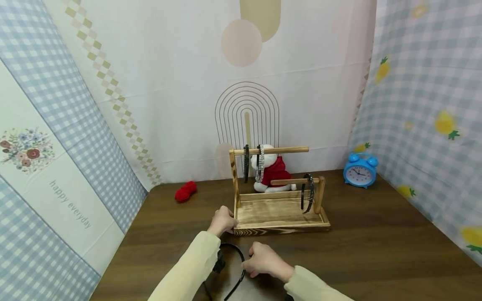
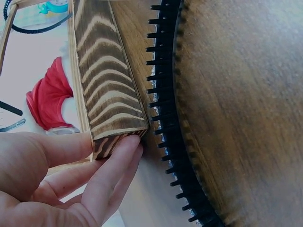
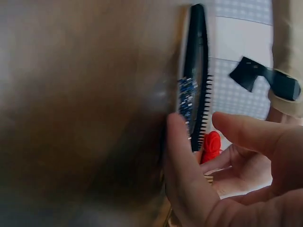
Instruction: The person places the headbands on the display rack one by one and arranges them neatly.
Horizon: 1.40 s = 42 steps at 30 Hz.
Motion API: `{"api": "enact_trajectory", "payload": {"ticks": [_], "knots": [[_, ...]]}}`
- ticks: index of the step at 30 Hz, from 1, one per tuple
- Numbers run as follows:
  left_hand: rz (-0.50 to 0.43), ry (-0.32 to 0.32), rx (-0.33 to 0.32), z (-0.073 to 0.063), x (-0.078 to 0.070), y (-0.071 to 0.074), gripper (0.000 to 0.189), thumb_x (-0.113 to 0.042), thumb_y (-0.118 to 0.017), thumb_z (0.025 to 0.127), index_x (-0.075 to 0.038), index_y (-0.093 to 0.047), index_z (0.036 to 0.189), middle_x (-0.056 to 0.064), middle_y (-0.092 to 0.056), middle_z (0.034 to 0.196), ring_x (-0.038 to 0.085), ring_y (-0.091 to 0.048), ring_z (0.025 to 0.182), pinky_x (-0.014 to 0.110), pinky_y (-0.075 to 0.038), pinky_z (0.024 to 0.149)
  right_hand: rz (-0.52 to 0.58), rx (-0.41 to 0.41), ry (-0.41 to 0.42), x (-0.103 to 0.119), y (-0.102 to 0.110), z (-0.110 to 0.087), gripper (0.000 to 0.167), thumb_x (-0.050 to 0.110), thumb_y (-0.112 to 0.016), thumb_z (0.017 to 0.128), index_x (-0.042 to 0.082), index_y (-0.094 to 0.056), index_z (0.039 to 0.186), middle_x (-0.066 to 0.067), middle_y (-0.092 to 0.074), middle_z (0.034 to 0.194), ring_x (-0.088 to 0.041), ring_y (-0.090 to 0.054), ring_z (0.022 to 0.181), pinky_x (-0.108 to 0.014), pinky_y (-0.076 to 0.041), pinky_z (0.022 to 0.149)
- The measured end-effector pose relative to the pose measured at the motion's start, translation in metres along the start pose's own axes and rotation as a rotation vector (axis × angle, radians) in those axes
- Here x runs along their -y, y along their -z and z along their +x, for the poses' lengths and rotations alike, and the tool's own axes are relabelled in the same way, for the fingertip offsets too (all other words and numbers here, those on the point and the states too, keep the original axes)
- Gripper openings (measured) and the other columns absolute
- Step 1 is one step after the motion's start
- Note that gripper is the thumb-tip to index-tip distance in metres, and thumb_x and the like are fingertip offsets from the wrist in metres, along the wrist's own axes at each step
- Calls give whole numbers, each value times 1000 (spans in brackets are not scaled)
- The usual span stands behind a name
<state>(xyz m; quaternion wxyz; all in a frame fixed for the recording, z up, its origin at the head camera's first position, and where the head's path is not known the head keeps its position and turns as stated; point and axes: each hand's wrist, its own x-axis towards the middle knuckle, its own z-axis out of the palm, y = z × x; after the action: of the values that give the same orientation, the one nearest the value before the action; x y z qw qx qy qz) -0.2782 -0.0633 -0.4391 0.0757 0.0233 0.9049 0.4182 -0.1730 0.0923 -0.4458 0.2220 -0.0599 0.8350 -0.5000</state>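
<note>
My left hand (image 1: 222, 221) grips the front left corner of a wooden headband stand (image 1: 282, 230), thumb on one face and fingers on the other in the left wrist view. A black toothed headband (image 2: 165, 85) lies on the table in front of the stand. Over its right side is my right hand (image 1: 265, 261). In the right wrist view, the headband (image 3: 202, 61) shows glittery trim and passes between the parted thumb and fingers, a fingertip right at its edge. On the stand's upper bar hang a dark headband (image 1: 246, 163) and silver-and-black ones (image 1: 260, 163); the lower bar carries another black headband (image 1: 309, 194).
Behind the stand sits a white plush toy (image 1: 276, 171) in red clothing. A red knotted soft item (image 1: 185, 192) lies at the back left. A blue alarm clock (image 1: 359, 172) stands at the back right. Patterned cloth hangs around the table (image 1: 376, 238).
</note>
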Motion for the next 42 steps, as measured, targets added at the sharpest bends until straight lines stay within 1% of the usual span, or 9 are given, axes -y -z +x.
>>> {"api": "enact_trajectory", "payload": {"ticks": [7, 10, 12, 14, 17, 21, 25, 28, 42], "knots": [[12, -11, 2, -3, 3, -1, 7, 3, -66, 80, 5, -71, 76, 14, -66, 66, 27, -70, 57, 35, -62, 54, -273, -71, -14, 10, -13, 12, 76, 3, -78, 74, -24, -39, 133, -45, -40, 136, -31, -61, 68, -60, -44, 102], [17, -6, 2, -4, 3, -2, 10, 3, -65, 79, 3, -70, 71, 13, -66, 62, 26, -70, 55, 35, -61, 53, -240, -69, -30, 11, -12, 11, 49, -4, -74, 72, -18, -54, 114, -35, -59, 113, -25, -58, 66, -50, -56, 89], [16, -7, 1, -3, 3, -2, 10, 3, -65, 79, 3, -69, 69, 13, -65, 61, 25, -69, 54, 35, -61, 52, -201, -64, -29, 10, -11, 9, 14, -6, -69, 72, -4, -58, 81, -17, -64, 80, -15, -52, 50, -34, -56, 54], [15, -9, -4, -3, 4, -2, 10, 3, -65, 78, 2, -69, 69, 12, -65, 61, 25, -69, 54, 35, -61, 52, -143, -51, -29, 9, -9, 6, 31, -7, -63, 72, 13, -43, 59, 0, -45, 52, -7, -38, 38, -22, -33, 36], [13, -7, -9, -3, 3, -2, 9, 3, -65, 78, 2, -68, 69, 11, -64, 62, 25, -69, 54, 34, -61, 52, -35, -10, -43, 7, -6, 5, 49, -8, -58, 77, 20, -27, 52, 8, -27, 44, -6, -18, 39, -18, -18, 40], [13, -10, -13, -3, 3, -2, 9, 3, -65, 79, 3, -69, 71, 12, -65, 63, 24, -69, 53, 35, -62, 53, 110, 41, -82, 2, -1, 2, 40, -5, -59, 86, 15, -41, 56, 6, -38, 50, -5, -32, 43, -16, -36, 42], [25, -11, -11, -3, 3, -3, 6, 2, -65, 78, 4, -70, 76, 14, -67, 67, 22, -68, 52, 35, -62, 55, 198, 81, -117, -4, 5, -2, 5, 0, -60, 91, 0, -62, 87, -7, -61, 74, -10, -54, 59, -23, -56, 55], [29, -6, -14, -2, 3, -3, 8, 2, -65, 78, 6, -71, 82, 17, -67, 72, 21, -68, 52, 35, -62, 56, 260, 99, -112, -8, 11, -6, 13, 1, -58, 94, -9, -63, 102, -13, -66, 85, -13, -60, 63, -30, -62, 65], [24, -11, -7, 0, 1, -1, 8, 2, -66, 80, 6, -72, 77, 14, -67, 67, 27, -70, 56, 34, -62, 55, 439, -9, 93, -26, 20, -26, 12, 3, -53, 97, -8, -55, 91, -18, -65, 84, -18, -65, 65, -36, -64, 65]]}}
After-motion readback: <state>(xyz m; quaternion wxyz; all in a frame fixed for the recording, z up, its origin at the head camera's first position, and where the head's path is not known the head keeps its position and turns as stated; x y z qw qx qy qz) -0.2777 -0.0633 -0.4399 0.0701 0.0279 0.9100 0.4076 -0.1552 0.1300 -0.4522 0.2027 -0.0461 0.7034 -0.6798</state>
